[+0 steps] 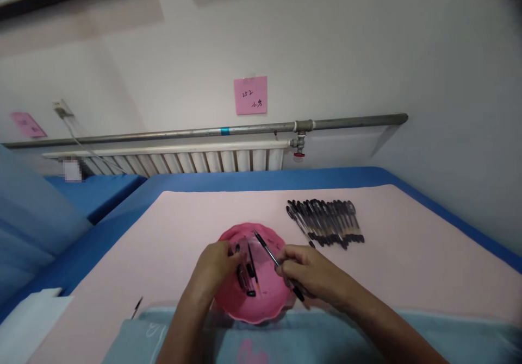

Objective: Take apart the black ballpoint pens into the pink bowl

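A pink scalloped bowl point(261, 312) sits in front of me, holding black pen caps point(241, 278) and a thin dark refill point(252, 263). My left hand point(218, 269) reaches over the bowl's left side, its fingers curled together among the pen parts. What they pinch is hidden. Between the thumb and fingers of my right hand point(304, 269) is a black-and-clear pen point(267, 249), slanted over the bowl's right side. Beyond the right hand, several capped pens point(326, 223) lie side by side in a row.
Pink sheeting point(183, 217) covers the blue-edged table point(261, 180). A pen piece point(137, 308) lies at the left near a teal cloth point(138, 334). White sheets point(36, 315) rest at the far left. Behind stand a radiator point(204, 161) and a pipe point(346, 121).
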A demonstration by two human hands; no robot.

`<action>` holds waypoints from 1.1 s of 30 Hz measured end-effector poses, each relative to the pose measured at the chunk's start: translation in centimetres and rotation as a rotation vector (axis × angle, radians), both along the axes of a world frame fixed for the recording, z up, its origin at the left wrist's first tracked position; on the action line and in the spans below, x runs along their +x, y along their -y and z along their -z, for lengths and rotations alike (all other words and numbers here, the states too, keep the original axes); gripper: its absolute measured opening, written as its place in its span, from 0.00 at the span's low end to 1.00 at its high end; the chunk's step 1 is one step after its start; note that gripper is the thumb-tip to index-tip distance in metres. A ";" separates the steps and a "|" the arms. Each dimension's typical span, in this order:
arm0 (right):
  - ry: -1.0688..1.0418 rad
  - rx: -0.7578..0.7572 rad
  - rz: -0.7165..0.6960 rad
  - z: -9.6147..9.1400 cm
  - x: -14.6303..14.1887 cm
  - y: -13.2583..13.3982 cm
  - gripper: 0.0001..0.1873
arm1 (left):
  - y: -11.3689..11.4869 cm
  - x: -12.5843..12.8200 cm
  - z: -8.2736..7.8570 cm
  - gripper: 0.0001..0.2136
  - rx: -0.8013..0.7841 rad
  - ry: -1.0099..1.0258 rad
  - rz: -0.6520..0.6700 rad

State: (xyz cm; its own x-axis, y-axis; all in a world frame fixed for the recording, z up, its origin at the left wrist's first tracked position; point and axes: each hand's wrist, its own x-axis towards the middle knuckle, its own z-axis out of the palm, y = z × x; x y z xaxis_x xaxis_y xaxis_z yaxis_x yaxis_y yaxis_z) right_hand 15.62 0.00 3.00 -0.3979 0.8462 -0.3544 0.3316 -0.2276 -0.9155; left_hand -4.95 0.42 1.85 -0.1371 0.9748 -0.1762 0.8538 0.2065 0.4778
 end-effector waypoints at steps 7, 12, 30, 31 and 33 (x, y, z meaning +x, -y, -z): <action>-0.167 -0.043 -0.019 0.7 -0.6 0.5 0.03 | 0.7 1.2 -1.0 0.10 0.146 0.569 -0.061; -0.260 -0.081 -0.042 0.4 -0.9 1.0 0.04 | 1.2 2.4 -1.7 0.16 -0.080 1.341 -0.013; -0.491 -0.234 -0.093 0.3 -1.2 1.6 0.09 | 0.9 3.1 -1.2 0.10 0.099 1.590 -0.102; -0.489 -0.228 -0.085 0.2 -1.2 1.7 0.10 | 0.9 3.1 -1.2 0.10 0.100 1.600 -0.106; -0.473 -0.220 -0.082 -0.2 -1.3 1.7 0.09 | 0.8 3.0 -1.1 0.10 0.102 1.628 -0.121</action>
